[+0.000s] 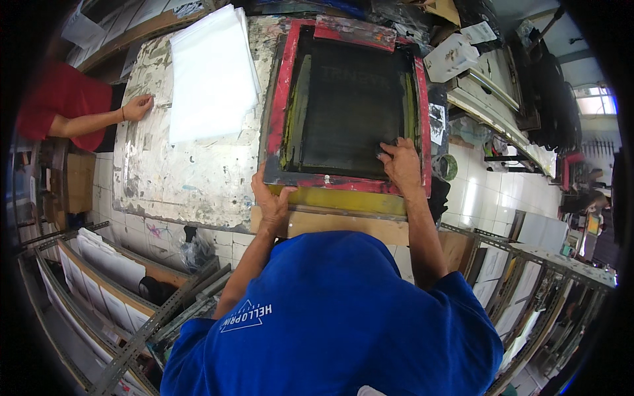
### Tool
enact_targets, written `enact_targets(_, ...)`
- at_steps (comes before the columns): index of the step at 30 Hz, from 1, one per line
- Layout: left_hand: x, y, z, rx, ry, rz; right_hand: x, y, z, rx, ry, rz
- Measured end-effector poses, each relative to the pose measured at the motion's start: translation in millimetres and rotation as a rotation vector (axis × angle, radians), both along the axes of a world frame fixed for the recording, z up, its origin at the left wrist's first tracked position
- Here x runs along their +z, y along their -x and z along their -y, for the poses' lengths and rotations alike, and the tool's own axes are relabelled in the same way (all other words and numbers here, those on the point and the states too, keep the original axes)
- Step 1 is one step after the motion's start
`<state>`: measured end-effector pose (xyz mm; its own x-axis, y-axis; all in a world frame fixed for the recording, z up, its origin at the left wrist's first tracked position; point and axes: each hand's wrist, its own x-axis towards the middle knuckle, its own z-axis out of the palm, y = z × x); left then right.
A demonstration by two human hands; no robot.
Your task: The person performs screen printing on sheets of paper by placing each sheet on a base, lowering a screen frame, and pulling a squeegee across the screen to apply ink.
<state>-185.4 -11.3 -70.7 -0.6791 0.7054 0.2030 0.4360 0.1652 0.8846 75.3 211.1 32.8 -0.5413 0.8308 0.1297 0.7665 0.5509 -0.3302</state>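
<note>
A screen printing frame [426,125] with red, ink-smeared edges and dark mesh lies on the worktable in front of me. My left hand [269,203] grips its near left corner, fingers along the side and thumb at the front edge. Over the lower right of the mesh, my right hand [403,165] has bent fingers drawn together with darkened tips; whatever may be between them is too small to make out. Faint lettering shows in the mesh. A yellowish strip [343,200] runs below the near edge. Across the frame's far end lies a red, stained bar [354,33].
White sheets [212,79] lie on the paint-spattered table [191,178] left of the frame. Beyond them, a co-worker's hand [137,107] rests at the table's left edge. A white box [451,58] and a tape roll [448,167] are at right. Metal racks [178,297] stand on both sides.
</note>
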Motion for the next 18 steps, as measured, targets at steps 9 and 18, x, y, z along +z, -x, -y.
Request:
enact_targets(9, 5.3, 0.6, -0.8, -0.008, 0.037, -0.087, -26.7, 122.2, 25.0, 0.217, 0.181, -0.152)
enact_targets(18, 3.6, 0.8, 2.7, -0.006, 0.089, -0.091, -17.1, 15.0, -2.9, -0.200, 0.137, -0.024)
